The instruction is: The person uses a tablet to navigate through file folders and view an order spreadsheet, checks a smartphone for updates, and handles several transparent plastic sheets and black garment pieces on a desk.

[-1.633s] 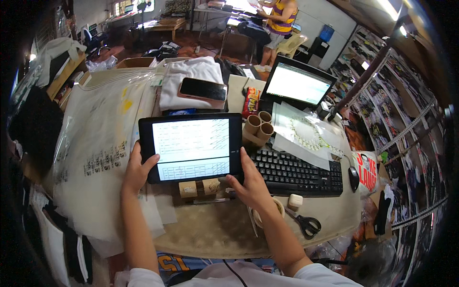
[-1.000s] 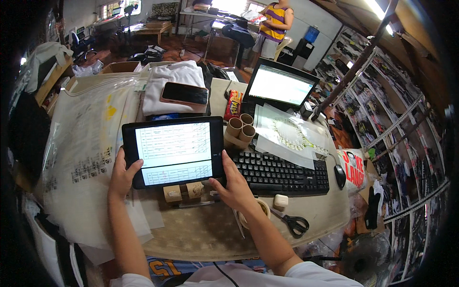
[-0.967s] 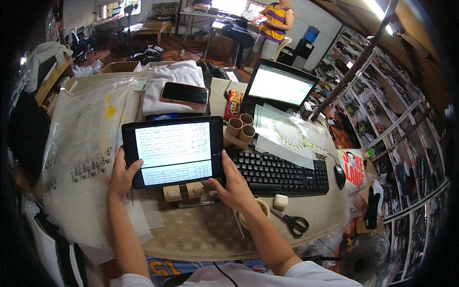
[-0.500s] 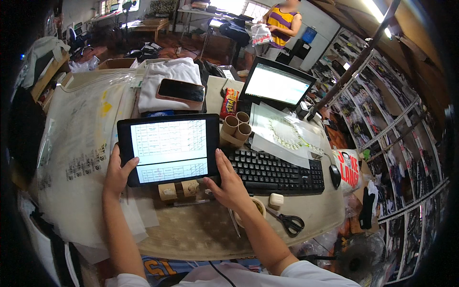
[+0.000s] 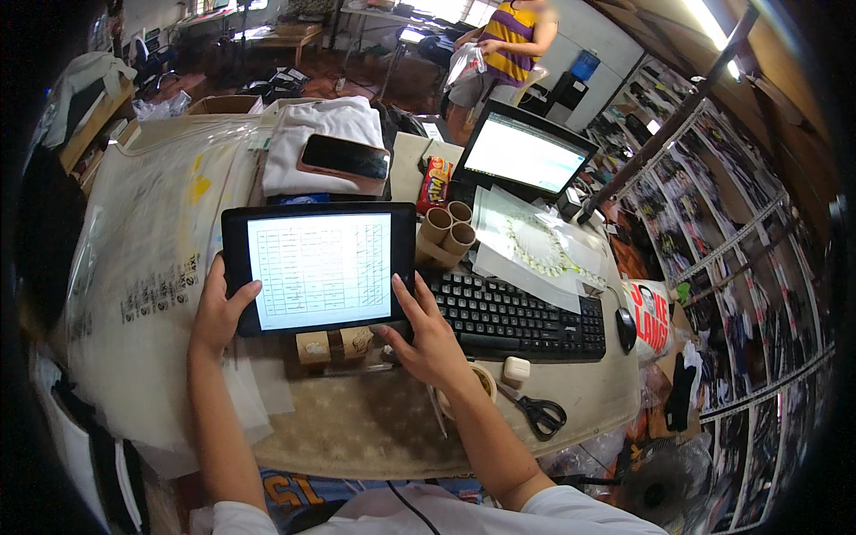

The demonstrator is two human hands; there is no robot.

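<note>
A black tablet [image 5: 321, 267] with a page of ruled tables on its lit screen is tilted up toward me at mid-table. My left hand [image 5: 217, 308] grips its left edge, thumb over the front frame and fingers behind. At the lower right corner, my right hand [image 5: 432, 343] has its fingers apart, one fingertip against the right side of the screen and the thumb near the bottom edge. Just under the tablet lies a brown cardboard roll [image 5: 334, 346] with a dark band. A tape roll [image 5: 477, 383] is partly hidden by my right forearm.
Right of the tablet are a black keyboard [image 5: 526, 316], bundled cardboard tubes [image 5: 435, 227], a mouse [image 5: 625, 330] and a monitor [image 5: 522, 152]. Scissors [image 5: 541, 415] and a small white case [image 5: 515, 370] lie nearer. Behind it, a phone [image 5: 345, 159] rests on folded white cloth [image 5: 312, 120]. Another person [image 5: 508, 45] stands beyond.
The page on the tablet has scrolled, so one table now fills the screen. A right fingertip has shifted from the frame onto the screen. The person at the back has moved nearer the monitor.
</note>
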